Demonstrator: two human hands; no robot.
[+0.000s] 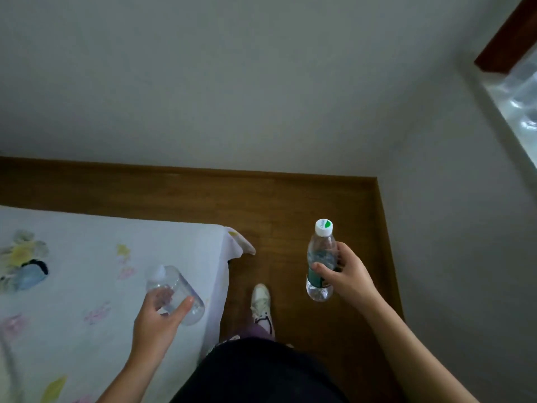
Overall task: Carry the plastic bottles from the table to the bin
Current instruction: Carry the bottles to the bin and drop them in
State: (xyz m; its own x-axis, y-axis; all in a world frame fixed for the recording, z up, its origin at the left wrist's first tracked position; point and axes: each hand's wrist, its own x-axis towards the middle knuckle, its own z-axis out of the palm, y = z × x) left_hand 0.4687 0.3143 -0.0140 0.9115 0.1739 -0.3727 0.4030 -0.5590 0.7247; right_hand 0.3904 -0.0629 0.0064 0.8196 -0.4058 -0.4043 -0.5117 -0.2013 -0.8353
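Observation:
My left hand grips a clear, label-free plastic bottle, tilted with its white cap toward the upper left, above the edge of the table covered in a white flowered cloth. Out over the wooden floor, my right hand holds a second plastic bottle upright; it has a green label and a white cap with a green mark. No bin is in view.
Brown wooden floor runs between the table and the grey walls, which meet in a corner at the right. My foot in a white shoe stands on the floor beside the table. A dark-framed window is at the upper right.

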